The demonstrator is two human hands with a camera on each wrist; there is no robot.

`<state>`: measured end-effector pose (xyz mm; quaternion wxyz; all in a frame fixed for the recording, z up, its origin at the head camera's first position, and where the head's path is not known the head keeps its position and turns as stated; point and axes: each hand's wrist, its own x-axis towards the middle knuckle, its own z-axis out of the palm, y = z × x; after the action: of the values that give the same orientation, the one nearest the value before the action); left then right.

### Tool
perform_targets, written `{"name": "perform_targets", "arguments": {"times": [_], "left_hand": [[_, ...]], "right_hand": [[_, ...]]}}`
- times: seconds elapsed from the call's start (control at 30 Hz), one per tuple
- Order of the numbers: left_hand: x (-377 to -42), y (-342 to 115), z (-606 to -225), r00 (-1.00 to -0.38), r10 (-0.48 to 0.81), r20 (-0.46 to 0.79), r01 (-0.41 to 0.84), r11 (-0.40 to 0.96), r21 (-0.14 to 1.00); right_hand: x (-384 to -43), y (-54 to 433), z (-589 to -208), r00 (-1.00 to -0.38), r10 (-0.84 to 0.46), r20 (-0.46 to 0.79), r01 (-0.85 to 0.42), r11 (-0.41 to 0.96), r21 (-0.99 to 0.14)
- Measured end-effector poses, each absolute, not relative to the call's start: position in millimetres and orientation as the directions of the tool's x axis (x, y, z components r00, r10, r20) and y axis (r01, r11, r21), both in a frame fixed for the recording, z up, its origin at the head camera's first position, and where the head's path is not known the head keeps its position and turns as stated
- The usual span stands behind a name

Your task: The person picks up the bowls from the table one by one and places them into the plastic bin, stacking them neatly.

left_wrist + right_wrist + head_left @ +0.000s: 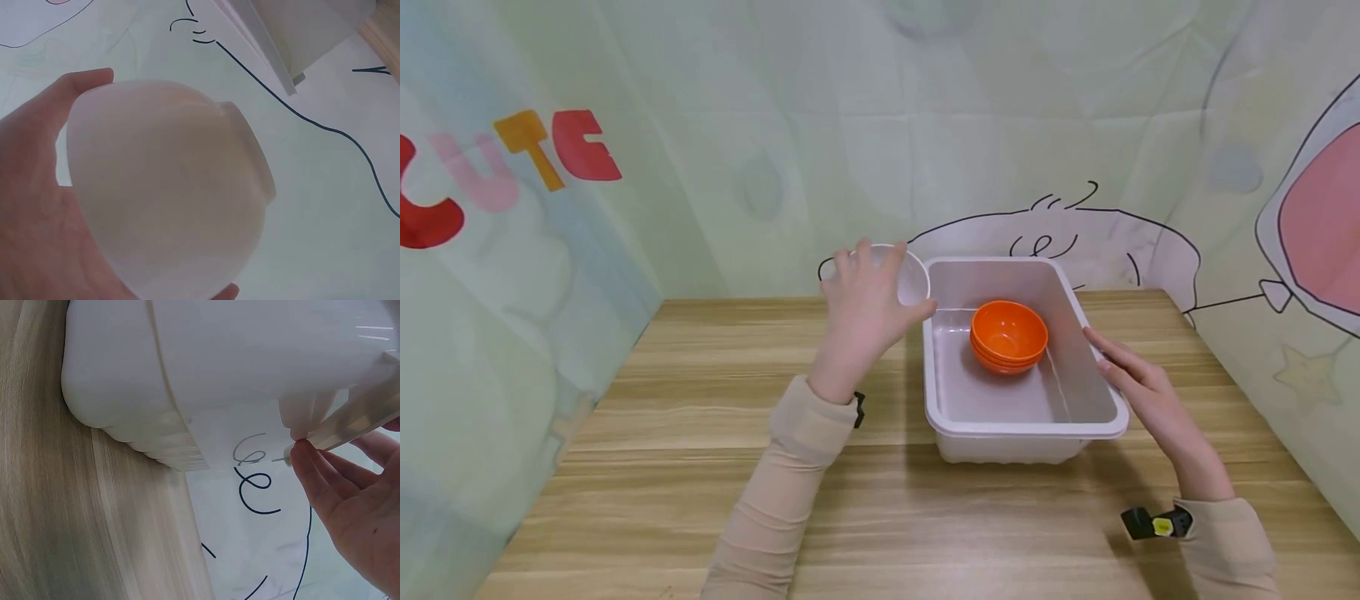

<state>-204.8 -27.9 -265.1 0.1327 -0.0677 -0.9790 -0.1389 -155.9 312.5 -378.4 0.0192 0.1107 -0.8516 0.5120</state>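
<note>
My left hand grips a white bowl by its rim, raised just left of the bin's far corner. The left wrist view shows this bowl tipped on its side, its foot ring to the right, thumb and fingers spread around it. A white plastic bin stands on the table. Inside it, a stack of orange bowls sits upright near the middle. On the bin's right side my right hand holds the rim, its fingers underneath the lip in the right wrist view.
The wood-grain table extends left of the bin and in front of it. A printed cloth backdrop rises directly behind the table and along both sides. Dark wrist devices sit at the sleeve cuffs.
</note>
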Motion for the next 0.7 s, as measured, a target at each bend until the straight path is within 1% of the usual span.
{"name": "perform_targets", "arguments": {"times": [0.7], "left_hand": [[-206.5, 1.6, -255.4, -0.951, 0.197, 0.239, 0.255, 0.936, 0.241]], "right_hand": [[-156.5, 313.3, -379.1, -0.974, -0.172, 0.146, -0.211, 0.467, -0.858]]}}
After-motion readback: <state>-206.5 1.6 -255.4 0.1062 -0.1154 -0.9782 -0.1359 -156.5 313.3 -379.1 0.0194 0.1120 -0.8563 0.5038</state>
